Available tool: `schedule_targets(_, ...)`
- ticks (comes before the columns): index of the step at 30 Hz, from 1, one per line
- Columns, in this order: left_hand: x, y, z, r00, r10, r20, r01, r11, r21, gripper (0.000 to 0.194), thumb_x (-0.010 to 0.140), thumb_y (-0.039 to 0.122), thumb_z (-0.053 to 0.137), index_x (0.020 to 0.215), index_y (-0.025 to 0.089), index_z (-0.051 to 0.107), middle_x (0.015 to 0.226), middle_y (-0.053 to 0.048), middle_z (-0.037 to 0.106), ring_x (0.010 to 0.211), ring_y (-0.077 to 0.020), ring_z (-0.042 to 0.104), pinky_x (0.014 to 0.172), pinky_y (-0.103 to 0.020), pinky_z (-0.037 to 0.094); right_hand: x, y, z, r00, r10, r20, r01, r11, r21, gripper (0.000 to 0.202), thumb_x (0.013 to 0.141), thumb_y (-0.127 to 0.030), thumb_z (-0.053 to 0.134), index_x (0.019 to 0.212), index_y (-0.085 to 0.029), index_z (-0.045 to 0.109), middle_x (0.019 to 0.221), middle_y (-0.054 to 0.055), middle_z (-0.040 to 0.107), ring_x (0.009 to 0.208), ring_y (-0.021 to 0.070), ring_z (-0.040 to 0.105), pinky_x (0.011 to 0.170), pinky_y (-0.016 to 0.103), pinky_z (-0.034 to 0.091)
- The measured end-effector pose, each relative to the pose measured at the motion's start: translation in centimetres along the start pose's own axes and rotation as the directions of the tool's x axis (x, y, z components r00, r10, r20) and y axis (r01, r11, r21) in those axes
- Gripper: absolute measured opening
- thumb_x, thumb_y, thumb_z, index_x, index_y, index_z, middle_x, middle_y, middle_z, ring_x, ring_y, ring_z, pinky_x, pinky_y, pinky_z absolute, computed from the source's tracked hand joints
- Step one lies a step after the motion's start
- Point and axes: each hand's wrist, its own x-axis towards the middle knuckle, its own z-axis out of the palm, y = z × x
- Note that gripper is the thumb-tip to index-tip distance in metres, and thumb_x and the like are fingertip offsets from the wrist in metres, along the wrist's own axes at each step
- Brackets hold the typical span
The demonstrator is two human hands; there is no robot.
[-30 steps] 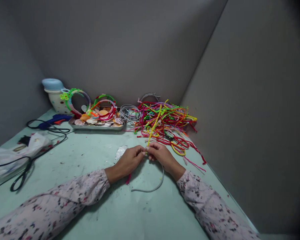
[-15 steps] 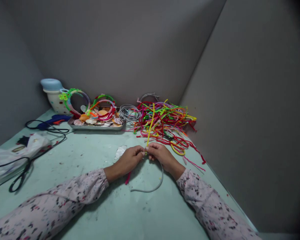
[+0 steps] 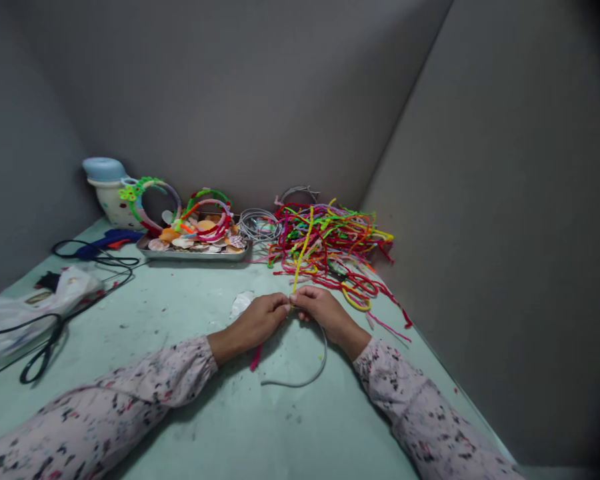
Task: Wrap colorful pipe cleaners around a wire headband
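Left hand (image 3: 260,321) and right hand (image 3: 323,312) together pinch a yellow pipe cleaner (image 3: 303,251) and grey wire (image 3: 325,353); tangled pipe cleaners (image 3: 345,233) lie beyond.

The yellow fuzzy stem (image 3: 303,250) has swung left since a second ago, its upper tip leaning less rightward.

Long, loose patterned sleeves (image 3: 105,407)
Pale pink, scattered with small black, grey and red flecks; left cuff (image 3: 203,353) gathered and puckered; right cuff (image 3: 373,360) likewise
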Motion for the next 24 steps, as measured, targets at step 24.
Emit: schedule_targets(24,-0.02,0.21,-0.07,0.999,0.028,0.016,-0.030,0.990,0.137,0.027,0.089,0.029,0.036,0.087,0.016,0.060,0.076,-0.001,0.061,0.069,-0.0141,0.052,0.064,-0.025,0.038,-0.07,0.15,-0.44,0.993,-0.048,0.109,0.045,0.999,0.024,0.018,0.073,-0.031,0.065,0.080,-0.016,0.058,0.065,-0.003,0.055,0.052,0.0080,0.048,0.050,0.022,0.036)
